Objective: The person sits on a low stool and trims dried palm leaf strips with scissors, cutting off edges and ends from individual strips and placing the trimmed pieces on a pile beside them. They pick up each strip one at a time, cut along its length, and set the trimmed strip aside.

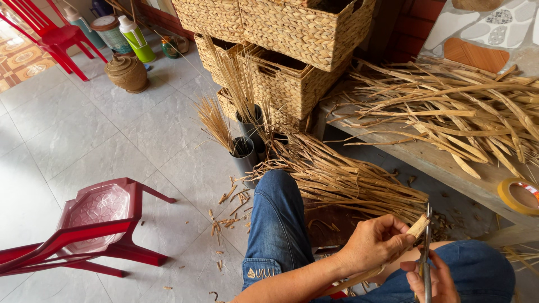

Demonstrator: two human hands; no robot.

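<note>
While hands grip strip (416, 227), dark tubes (245, 154) hold dried stalks (216, 120).

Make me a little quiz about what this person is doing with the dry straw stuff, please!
1. True or false: the left hand holds a flat dried strip.
2. What does the right hand hold? A) a hammer B) metal scissors C) a brush
3. Fill in: the roll of yellow tape lies on the wooden ___.

Key
1. True; the fingers pinch it near its end.
2. B; the blades point up, right beside the strip's end.
3. Bench, beside a pile of dried leaves.
</note>
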